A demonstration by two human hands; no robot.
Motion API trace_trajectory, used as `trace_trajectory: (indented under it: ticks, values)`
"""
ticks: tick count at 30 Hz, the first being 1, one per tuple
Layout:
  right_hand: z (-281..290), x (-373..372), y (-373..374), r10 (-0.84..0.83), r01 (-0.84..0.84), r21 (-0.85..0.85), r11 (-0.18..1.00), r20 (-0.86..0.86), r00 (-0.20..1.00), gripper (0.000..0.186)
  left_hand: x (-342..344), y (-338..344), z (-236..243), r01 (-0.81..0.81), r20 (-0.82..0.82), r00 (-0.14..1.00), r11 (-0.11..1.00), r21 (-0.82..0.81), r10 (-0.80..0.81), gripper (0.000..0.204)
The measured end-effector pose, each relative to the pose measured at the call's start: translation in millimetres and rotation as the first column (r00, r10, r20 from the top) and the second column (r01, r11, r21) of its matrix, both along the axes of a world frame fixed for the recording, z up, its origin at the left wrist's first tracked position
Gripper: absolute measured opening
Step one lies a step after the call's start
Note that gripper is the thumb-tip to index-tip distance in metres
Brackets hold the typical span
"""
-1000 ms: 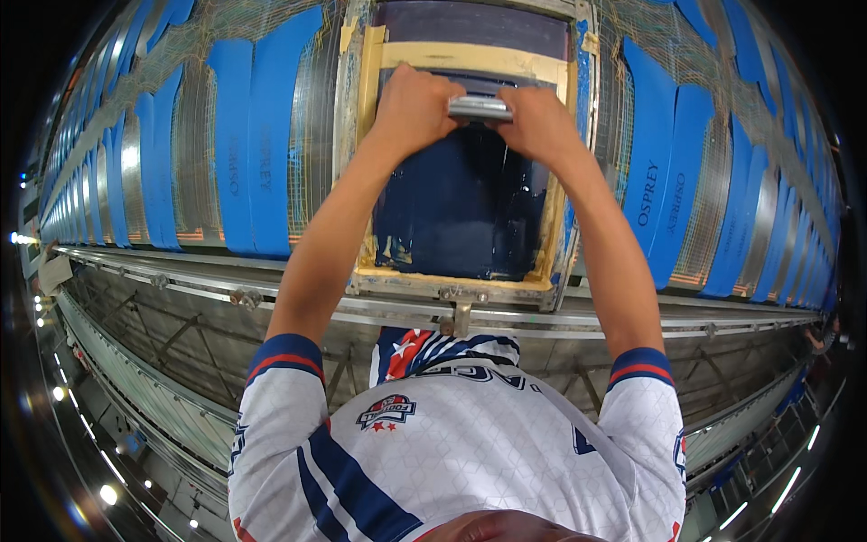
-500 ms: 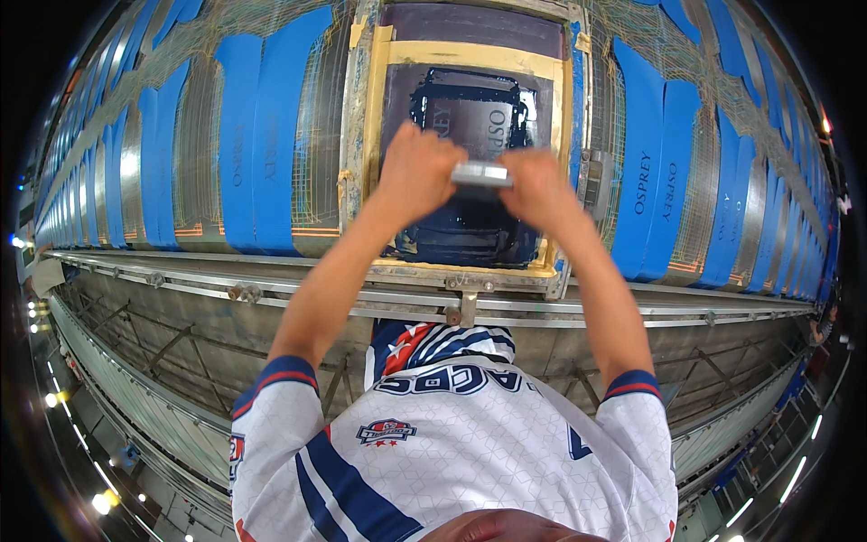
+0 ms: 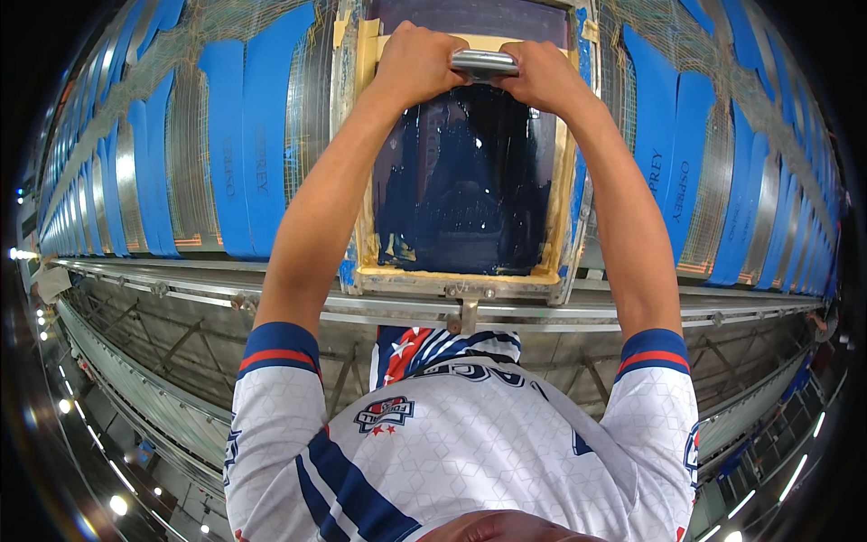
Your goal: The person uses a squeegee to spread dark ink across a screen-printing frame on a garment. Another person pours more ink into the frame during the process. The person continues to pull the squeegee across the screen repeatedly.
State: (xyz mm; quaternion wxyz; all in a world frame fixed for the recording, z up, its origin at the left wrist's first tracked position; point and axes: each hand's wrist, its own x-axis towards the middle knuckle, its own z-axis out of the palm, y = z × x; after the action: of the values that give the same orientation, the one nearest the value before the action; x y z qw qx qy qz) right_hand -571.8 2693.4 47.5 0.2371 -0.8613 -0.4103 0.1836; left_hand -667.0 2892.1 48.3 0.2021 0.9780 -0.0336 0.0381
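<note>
A metal-handled squeegee [image 3: 486,63] lies across the far part of a screen-printing frame [image 3: 424,283]. My left hand [image 3: 418,65] is closed around its left end, and my right hand [image 3: 542,77] grips the right end. Both arms reach far forward. Dark navy ink [image 3: 461,199] coats the mesh on the near side of the squeegee, glossy and streaked. Yellowish tape [image 3: 555,194] lines the inside of the frame. The squeegee's blade is hidden behind its handle and my fingers.
Long printing tables carry rows of blue fabric pieces [image 3: 237,135] to the left and more blue pieces [image 3: 664,135] to the right, amid tangled coloured lines. A metal rail [image 3: 217,287] runs along the near table edge, with a bracket [image 3: 468,312] from the frame resting at it.
Both hands have pushed the squeegee away from me, from mid-screen to the far part. Dark ink now covers the mesh where lettering showed through before.
</note>
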Motion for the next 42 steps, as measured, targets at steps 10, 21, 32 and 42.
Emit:
trace_trajectory:
  ticks: [10, 21, 32, 42]
  values:
    - [11, -192, -84, 0.075, -0.072, 0.099, 0.993, -0.028, 0.997, 0.027, -196, -87, 11, 0.035, 0.071, 0.997, 0.997, -0.062, -0.031, 0.020]
    - [16, -100, -49, 0.097, -0.105, 0.119, 0.987, 0.075, 0.992, 0.021, -110, -48, 10, 0.043, 0.083, 0.995, 0.997, 0.063, -0.048, 0.018]
    - [5, 1, 4, 0.016, -0.018, -0.043, 0.999, -0.044, 0.999, 0.028, -4, 0, -4, -0.016, -0.062, 0.998, 1.000, 0.009, 0.016, 0.023]
    - [6, -130, -56, 0.085, -0.085, 0.085, 0.993, -0.006, 0.996, 0.017, -136, -61, 4, 0.047, 0.024, 0.999, 0.997, 0.056, -0.048, 0.015]
